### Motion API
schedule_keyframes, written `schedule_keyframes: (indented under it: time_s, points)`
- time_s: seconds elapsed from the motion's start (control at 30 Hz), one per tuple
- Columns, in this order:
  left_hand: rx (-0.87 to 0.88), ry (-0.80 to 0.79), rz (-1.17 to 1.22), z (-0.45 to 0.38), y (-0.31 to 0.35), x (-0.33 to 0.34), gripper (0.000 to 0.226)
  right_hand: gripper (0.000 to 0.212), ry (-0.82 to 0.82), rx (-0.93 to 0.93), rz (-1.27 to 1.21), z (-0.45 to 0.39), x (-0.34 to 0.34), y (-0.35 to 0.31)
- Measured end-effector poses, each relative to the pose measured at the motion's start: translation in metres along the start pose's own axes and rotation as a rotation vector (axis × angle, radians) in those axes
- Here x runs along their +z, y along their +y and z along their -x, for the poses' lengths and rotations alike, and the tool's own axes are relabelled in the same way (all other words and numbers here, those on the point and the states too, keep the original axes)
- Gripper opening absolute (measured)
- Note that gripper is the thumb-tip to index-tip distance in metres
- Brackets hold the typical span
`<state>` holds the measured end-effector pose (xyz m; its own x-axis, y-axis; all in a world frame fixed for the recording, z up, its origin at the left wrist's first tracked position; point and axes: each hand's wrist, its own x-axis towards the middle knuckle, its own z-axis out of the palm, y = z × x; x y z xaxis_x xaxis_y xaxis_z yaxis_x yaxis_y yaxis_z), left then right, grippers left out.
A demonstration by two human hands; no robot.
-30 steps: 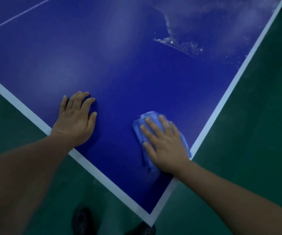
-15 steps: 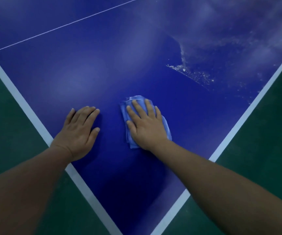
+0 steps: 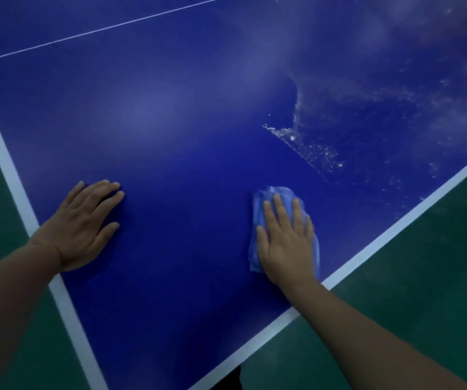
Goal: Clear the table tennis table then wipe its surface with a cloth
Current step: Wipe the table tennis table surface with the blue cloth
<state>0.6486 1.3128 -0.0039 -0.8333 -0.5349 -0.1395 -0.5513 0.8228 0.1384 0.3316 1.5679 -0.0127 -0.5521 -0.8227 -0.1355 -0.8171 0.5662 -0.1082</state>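
Blue cloth [image 3: 257, 209] flat beneath straight right-hand fingers [image 3: 280, 209]; left hand [image 3: 82, 230] flat on table [image 3: 184, 142].

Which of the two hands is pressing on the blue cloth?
The right hand: its straight fingers lie flat on the folded blue cloth. The left hand rests on the bare blue table tennis table.

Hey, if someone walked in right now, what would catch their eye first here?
Probably the right hand pressing a blue cloth flat near the table's right edge. Beyond it, whitish dusty residue streaks the blue table. The left hand rests flat by the left white border.
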Motion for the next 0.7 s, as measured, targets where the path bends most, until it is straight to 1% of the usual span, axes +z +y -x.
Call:
schedule_keyframes:
  time_s: [0.07, 0.13, 0.17, 0.23, 0.27, 0.33, 0.4, 0.5, 0.6, 0.7]
  points:
    - [-0.061, 0.019, 0.015, -0.004, 0.011, -0.002, 0.075, 0.061, -0.012, 0.149, 0.011, 0.024, -0.004, 0.044]
    - [-0.217, 0.098, 0.074, -0.015, 0.037, -0.006, 0.072, 0.064, -0.025, 0.246, 0.018, 0.033, -0.009, 0.063]
    - [-0.317, 0.153, 0.115, -0.023, 0.057, -0.007, 0.067, 0.064, -0.032, 0.268, 0.012, 0.030, -0.011, 0.060]
    - [-0.471, 0.252, 0.206, -0.041, 0.105, -0.005, 0.059, 0.064, -0.026, 0.241, -0.015, 0.009, -0.012, 0.037]
    - [-0.510, 0.282, 0.253, -0.052, 0.131, -0.004, 0.057, 0.063, -0.020, 0.186, -0.029, -0.007, -0.012, 0.020]
    - [-0.534, 0.317, 0.310, -0.073, 0.179, -0.001, 0.054, 0.062, -0.010, 0.062, -0.061, -0.047, -0.011, -0.018]
    - [-0.582, 0.319, 0.348, -0.088, 0.214, 0.004, 0.054, 0.060, -0.011, 0.000, -0.110, -0.091, -0.010, -0.049]
    - [-0.711, 0.263, 0.371, -0.097, 0.236, 0.013, 0.060, 0.058, -0.024, -0.054, -0.153, -0.151, -0.012, -0.076]
    - [-0.688, 0.194, 0.291, -0.100, 0.236, 0.023, 0.065, 0.058, -0.008, -0.084, -0.159, -0.197, -0.014, -0.096]
    - [-0.682, 0.130, 0.250, -0.103, 0.233, 0.027, 0.069, 0.058, 0.000, -0.038, -0.190, -0.236, -0.019, -0.122]
